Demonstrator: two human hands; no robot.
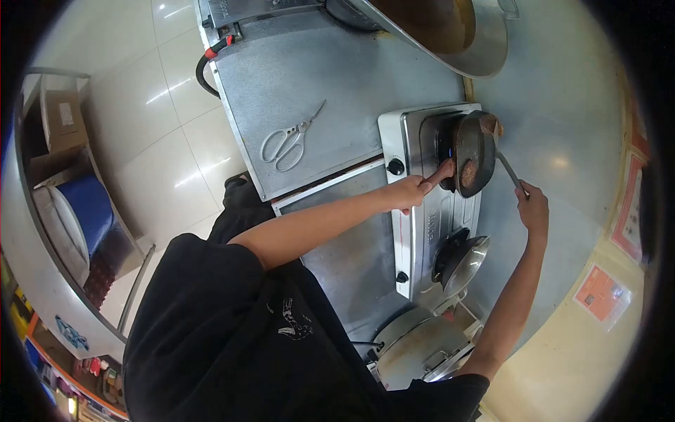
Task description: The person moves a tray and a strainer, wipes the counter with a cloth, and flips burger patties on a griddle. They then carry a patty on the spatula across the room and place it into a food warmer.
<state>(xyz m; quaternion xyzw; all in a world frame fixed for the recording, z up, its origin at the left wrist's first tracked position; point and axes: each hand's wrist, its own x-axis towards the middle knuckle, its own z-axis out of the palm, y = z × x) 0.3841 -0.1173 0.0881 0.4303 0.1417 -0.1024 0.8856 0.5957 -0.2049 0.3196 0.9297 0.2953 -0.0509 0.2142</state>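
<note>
My left hand [406, 194] is closed around the brown handle [441, 172] of a small dark pan [478, 151], which is tilted over the upper burner of a white and steel gas stove [427, 211]. One browned food piece [469, 173] lies in the pan near the handle side. Another brown piece [491, 126] is at the pan's far end, by the tip of a long metal utensil [509, 169]. My right hand [533, 205] grips that utensil's other end, to the right of the pan. The utensil's tip is partly hidden by the food.
Scissors [293, 138] lie on the metal counter [337, 77]. A large pot of brown liquid [485, 53] stands at the top. A shallow metal pan [467, 265] sits on the lower burner, with a large lidded pot [415, 352] below. A metal wall [562, 119] borders the stove.
</note>
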